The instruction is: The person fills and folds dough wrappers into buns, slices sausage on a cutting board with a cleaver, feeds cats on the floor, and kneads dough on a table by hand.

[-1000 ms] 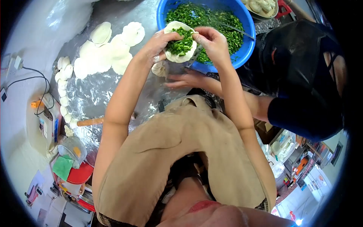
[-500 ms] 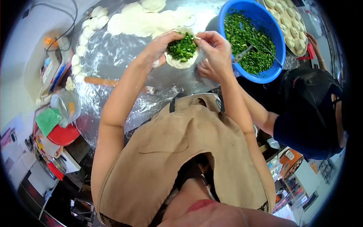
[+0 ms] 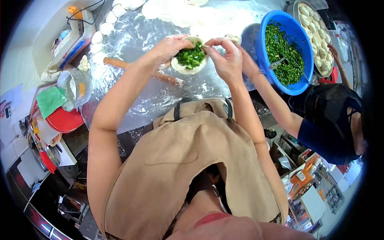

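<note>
Between my hands, above the metal table, is a round dough wrapper [image 3: 185,70] heaped with chopped green filling [image 3: 193,55]. My left hand [image 3: 169,49] supports it from the left, thumb resting over the filling. At the right upper rim, my right hand [image 3: 227,61] pinches the dough edge between thumb and fingertips. A wooden rolling pin [image 3: 116,62] lies on the floured table below my left forearm, which hides part of it.
A blue basin [image 3: 262,48] of chopped greens with a metal utensil [image 3: 277,63] stands right. Beyond it is a tray of buns [image 3: 316,36]. A co-worker's arm [image 3: 276,102] reaches in beside my right hand. Dough balls [image 3: 106,28] line the left; flattened dough [image 3: 176,14] lies at the back.
My view has shifted, so the table and basin appear farther right. The co-worker's near hand has moved from below my right wrist to behind my right hand. Both my hands still hold the wrapper.
</note>
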Motion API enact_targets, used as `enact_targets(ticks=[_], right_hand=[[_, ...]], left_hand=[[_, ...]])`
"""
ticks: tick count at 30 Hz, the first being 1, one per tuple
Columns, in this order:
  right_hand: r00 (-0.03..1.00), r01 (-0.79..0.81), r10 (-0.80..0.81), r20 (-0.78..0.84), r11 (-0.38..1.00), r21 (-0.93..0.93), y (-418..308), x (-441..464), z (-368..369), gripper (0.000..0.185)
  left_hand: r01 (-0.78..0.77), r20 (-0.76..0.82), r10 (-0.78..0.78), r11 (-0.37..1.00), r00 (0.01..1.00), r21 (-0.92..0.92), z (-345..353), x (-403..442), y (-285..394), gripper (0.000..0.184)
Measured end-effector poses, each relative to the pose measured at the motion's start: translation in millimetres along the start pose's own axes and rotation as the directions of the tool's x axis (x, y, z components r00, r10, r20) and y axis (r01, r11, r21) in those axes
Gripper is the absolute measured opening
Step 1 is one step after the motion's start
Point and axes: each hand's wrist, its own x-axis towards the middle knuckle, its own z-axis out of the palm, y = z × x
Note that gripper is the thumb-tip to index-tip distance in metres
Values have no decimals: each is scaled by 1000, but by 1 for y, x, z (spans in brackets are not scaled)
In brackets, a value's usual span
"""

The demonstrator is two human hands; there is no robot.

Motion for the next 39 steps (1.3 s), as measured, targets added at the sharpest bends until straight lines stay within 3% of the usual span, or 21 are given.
enact_targets(ticks=[1, 5, 8, 12, 13, 18, 20, 21, 25, 27, 28, 30, 32, 35, 37, 39], right_hand=[[996, 86, -86, -4, 992, -95, -5, -3, 2, 10], [961, 277, -276, 29, 954, -112, -17, -8, 20, 9], [983, 176, -167, 74, 976, -130, -22, -16, 24, 9], [954, 295, -290, 81, 953, -62, -27, -18, 33, 10], [970, 224, -213, 115, 970, -90, -28, -21, 33, 9], [938, 341, -319, 132, 916, -212, -27, -29, 35, 10], [964, 237, -218, 154, 964, -116, -31, -31, 35, 11], [969, 215, -186, 164, 959, -184, -32, -33, 32, 10], [960, 278, -269, 78, 949, -149, -25, -38, 18, 11], [986, 150, -143, 88, 985, -83, -19, -43, 5, 10], [987, 150, -144, 66, 985, -88, -16, -44, -3, 10], [999, 5, 1, -54, 993, 115, -6, -50, -22, 7], [984, -43, 102, -148, 933, 357, 6, -51, -47, 6], [923, 38, 135, -361, 901, 433, 7, -47, -94, 8], [863, 97, 161, -479, 877, 471, 4, -42, -128, 9], [795, 160, 191, -575, 849, 503, 8, -35, -158, 9]], left_hand=[[6, -15, -5, 1000, 1000, 18, -3, -4, 0, 29], [2, 5, -2, 1000, 1000, 14, -18, -21, -8, 30], [-20, 34, 19, 999, 999, 40, -27, -27, -11, 32], [36, -28, -34, 997, 999, 66, -21, -49, -5, 32], [63, -41, -59, 993, 997, 99, -21, -52, -5, 33], [41, 0, -42, 995, 999, 94, -27, -54, -19, 30], [78, -33, -74, 981, 997, 176, -22, -55, -15, 28], [74, -28, -71, 980, 997, 183, -21, -53, -15, 28], [71, 19, -79, 964, 997, 258, -7, -42, -12, 28], [78, 62, -99, 957, 993, 278, 8, -31, -11, 29], [74, 75, -100, 952, 992, 296, 13, -23, -9, 29], [90, 112, -137, 933, 984, 348, 31, -6, -2, 29], [57, 144, -123, 917, 982, 395, 61, 8, 16, 30], [-13, 209, -101, 876, 973, 482, 119, 20, 54, 33], [-57, 255, -58, 905, 965, 421, 155, 32, 74, 38], [-40, 343, -25, 983, 939, 180, 184, 52, 73, 46]])
